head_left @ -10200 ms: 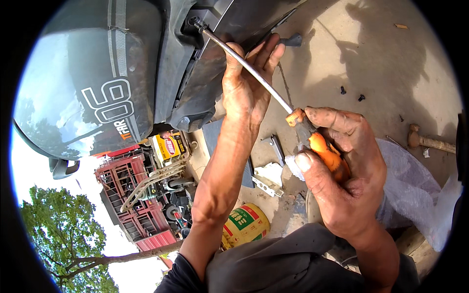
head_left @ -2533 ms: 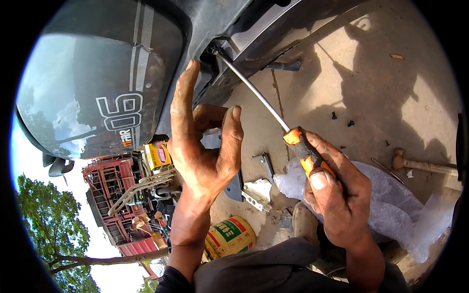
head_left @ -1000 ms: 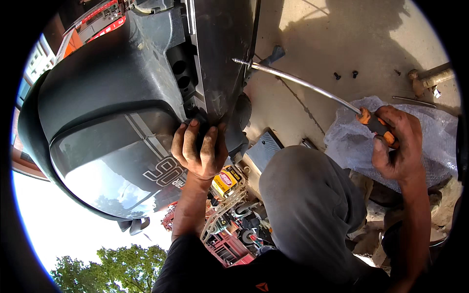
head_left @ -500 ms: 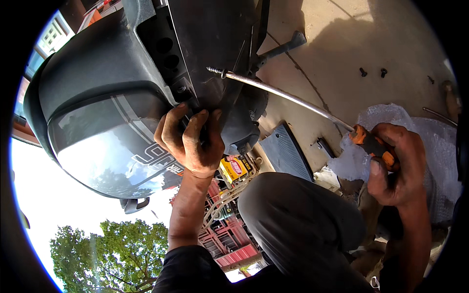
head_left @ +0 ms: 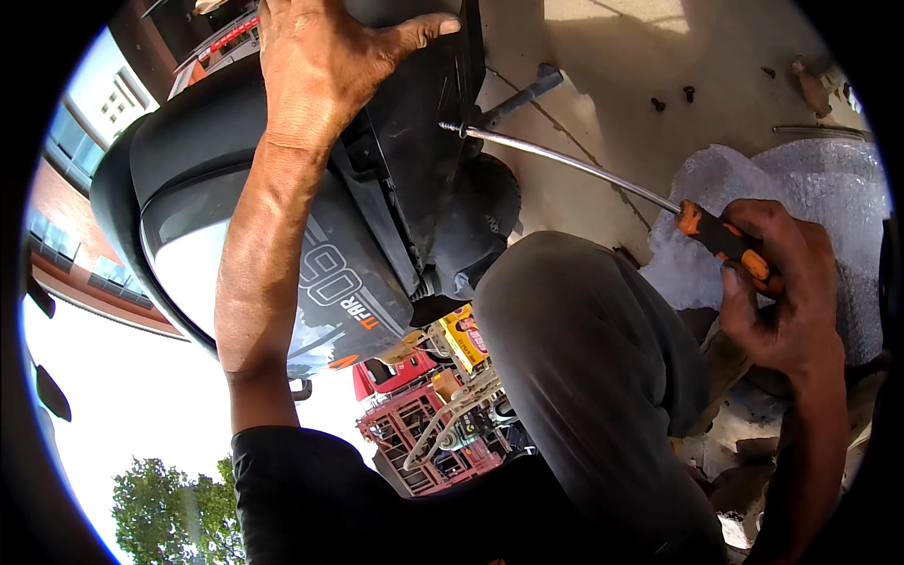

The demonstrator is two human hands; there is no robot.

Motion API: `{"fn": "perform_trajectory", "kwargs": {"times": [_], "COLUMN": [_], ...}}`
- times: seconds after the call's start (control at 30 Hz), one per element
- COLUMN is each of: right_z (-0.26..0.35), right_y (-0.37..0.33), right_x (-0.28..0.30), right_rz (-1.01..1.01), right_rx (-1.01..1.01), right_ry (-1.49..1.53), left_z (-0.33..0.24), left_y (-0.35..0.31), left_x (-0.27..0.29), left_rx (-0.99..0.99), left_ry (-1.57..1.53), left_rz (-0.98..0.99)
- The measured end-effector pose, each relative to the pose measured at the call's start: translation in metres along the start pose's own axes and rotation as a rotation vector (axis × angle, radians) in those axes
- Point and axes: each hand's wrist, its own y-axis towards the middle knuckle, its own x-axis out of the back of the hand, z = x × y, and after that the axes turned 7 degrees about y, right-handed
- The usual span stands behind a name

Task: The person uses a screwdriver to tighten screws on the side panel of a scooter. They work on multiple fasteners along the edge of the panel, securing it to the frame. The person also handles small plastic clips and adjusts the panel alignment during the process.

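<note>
A dark grey scooter body with glossy side panels fills the left and middle. My left hand lies on its black panel at the top, thumb stretched out to the right; the fingertips are cut off by the upper edge. Closed around the orange and black handle of a screwdriver is my right hand. A dark screw sits at the tip of the long shaft, in front of the black panel. Whether it touches the panel I cannot tell.
Two dark screws lie on the concrete floor, with a metal rod further right. Clear bubble wrap is bunched behind my right hand. My bent knee stands between my arms. A yellow box shows below the scooter.
My left hand has moved up from the panel's lower edge to its upper part, and its fingers have spread. The screwdriver with the screw has shifted slightly, its tip to the right.
</note>
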Motion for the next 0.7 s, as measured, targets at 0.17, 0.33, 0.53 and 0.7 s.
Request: {"fn": "perform_trajectory", "kwargs": {"times": [0.17, 0.33, 0.53, 0.7], "right_z": [-0.005, -0.012, -0.006, 0.014], "right_y": [-0.005, -0.006, 0.009, 0.028], "right_x": [-0.003, -0.003, -0.026, -0.046], "right_rz": [-0.032, 0.066, 0.053, 0.071], "right_rx": [-0.048, -0.083, -0.025, -0.004], "right_ry": [0.023, 0.045, 0.077, 0.013], "left_z": [-0.008, -0.007, 0.008, 0.001], "left_y": [0.011, 0.012, 0.006, 0.007], "left_x": [-0.002, 0.0, -0.013, 0.0], "left_rx": [0.037, 0.245, 0.227, 0.202], "left_ry": [0.078, -0.602, -0.623, -0.625], "left_rz": [0.033, 0.033, 0.003, 0.038]}}
